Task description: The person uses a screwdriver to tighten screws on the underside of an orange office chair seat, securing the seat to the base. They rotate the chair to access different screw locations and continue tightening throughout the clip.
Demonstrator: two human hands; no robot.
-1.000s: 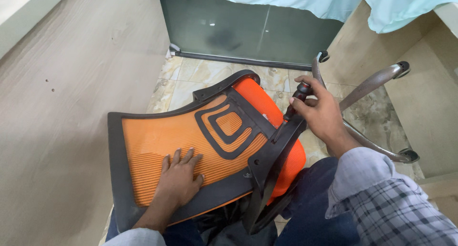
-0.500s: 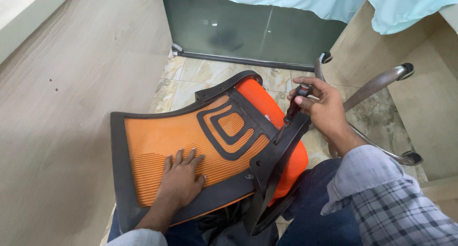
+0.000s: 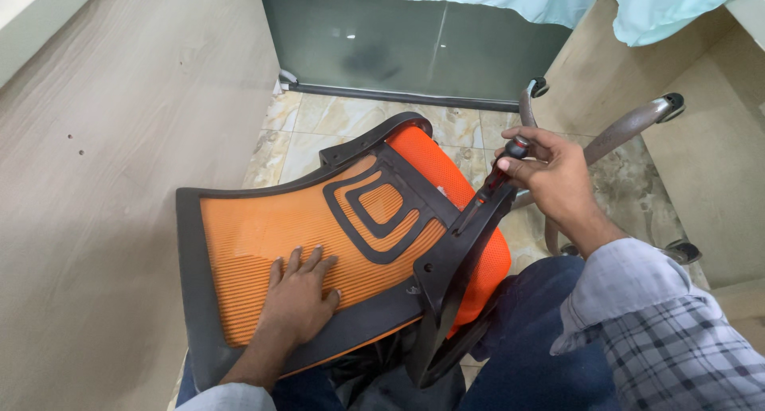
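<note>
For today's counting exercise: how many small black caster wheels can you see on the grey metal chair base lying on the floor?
3. One caster tops the arm nearest the glass panel, one ends the long arm at upper right, one sits by the person's sleeve. More may hide behind the right hand.

left hand [image 3: 299, 295]: flat, fingers spread (palm down) | right hand [image 3: 550, 176]: raised, fingers curled, gripping
</note>
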